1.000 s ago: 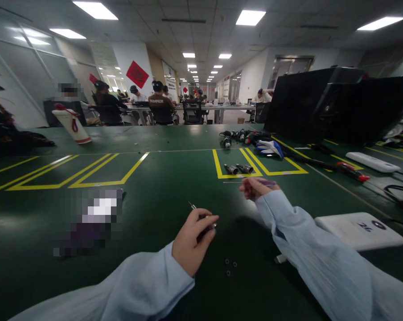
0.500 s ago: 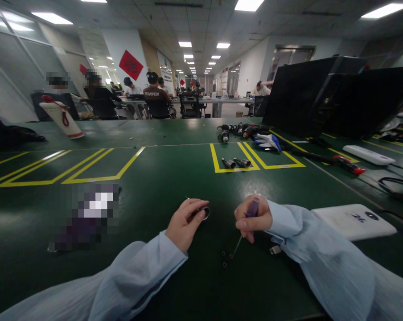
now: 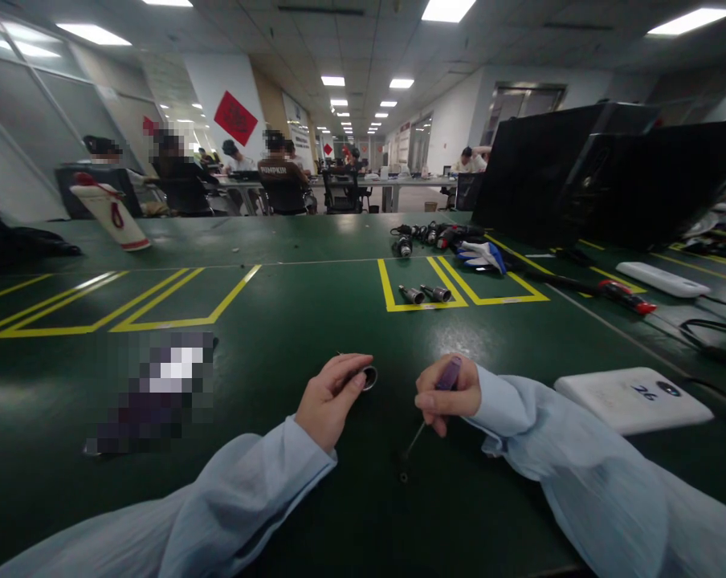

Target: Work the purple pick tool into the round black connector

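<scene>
My left hand [image 3: 328,396] is closed around a small round metal connector part [image 3: 369,376], whose open ring end faces right. My right hand [image 3: 448,395] grips a purple-handled screwdriver [image 3: 446,374] upright, its thin shaft angled down and left. The tip rests by tiny black screws [image 3: 403,468] on the green table [image 3: 291,321]. The two hands sit close together, a short gap between them. Both wear light blue sleeves.
A white device marked 26 [image 3: 634,399] lies right of my right arm. Two metal connectors [image 3: 424,294] sit in a yellow-taped box; further connectors, a glove [image 3: 482,254], a red-handled tool [image 3: 625,296] and black cases [image 3: 585,181] lie beyond. People sit at far tables.
My right hand came back from the far reach, turned the screwdriver tip-down and moved it left to the black screws. My left hand rotated the connector slightly and stayed in place.
</scene>
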`<state>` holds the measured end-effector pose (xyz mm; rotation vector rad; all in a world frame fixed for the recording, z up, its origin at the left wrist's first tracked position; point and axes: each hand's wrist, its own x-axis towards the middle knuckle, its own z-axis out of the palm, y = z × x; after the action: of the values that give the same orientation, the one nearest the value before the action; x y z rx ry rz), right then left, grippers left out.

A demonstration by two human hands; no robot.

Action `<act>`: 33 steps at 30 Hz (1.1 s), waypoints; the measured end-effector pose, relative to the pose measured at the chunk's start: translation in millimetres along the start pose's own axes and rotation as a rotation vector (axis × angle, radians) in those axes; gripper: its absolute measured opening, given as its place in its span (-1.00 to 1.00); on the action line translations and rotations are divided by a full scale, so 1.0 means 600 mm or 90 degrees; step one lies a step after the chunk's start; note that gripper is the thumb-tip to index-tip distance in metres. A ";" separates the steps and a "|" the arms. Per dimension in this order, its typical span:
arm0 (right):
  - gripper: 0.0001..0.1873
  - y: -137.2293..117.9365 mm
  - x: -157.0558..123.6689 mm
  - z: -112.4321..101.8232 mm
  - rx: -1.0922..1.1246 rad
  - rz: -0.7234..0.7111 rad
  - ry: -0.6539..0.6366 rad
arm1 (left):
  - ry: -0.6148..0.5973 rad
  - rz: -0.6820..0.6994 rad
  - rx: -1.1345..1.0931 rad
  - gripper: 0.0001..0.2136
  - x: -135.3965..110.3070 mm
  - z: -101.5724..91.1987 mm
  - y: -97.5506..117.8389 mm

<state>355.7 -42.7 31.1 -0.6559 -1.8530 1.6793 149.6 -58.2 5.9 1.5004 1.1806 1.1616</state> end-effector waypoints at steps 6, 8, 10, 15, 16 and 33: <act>-0.73 0.008 0.007 0.001 -0.057 -0.189 0.185 | -0.002 -0.053 -0.072 -0.71 -0.001 -0.004 -0.012; -0.77 0.010 0.007 0.007 -0.177 -0.236 0.225 | -0.008 -0.047 -0.074 -0.68 -0.002 -0.003 -0.012; -0.79 0.012 0.008 0.014 -0.283 -0.267 0.240 | -0.010 -0.038 -0.074 -0.66 -0.004 0.000 -0.009; -0.85 0.021 0.015 0.024 -0.401 -0.354 0.215 | 0.009 -0.027 -0.061 -0.69 -0.005 0.006 0.004; -0.86 0.022 0.017 0.025 -0.413 -0.375 0.211 | 0.015 -0.026 -0.056 -0.70 -0.005 0.007 0.006; -0.78 0.003 0.006 0.039 -0.346 -0.290 0.207 | 0.065 -0.013 -0.103 -0.85 -0.001 0.019 0.001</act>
<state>337.3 -57.2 28.2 -0.6070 -2.0233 0.7352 160.5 -60.0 4.4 1.3176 1.1379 1.3003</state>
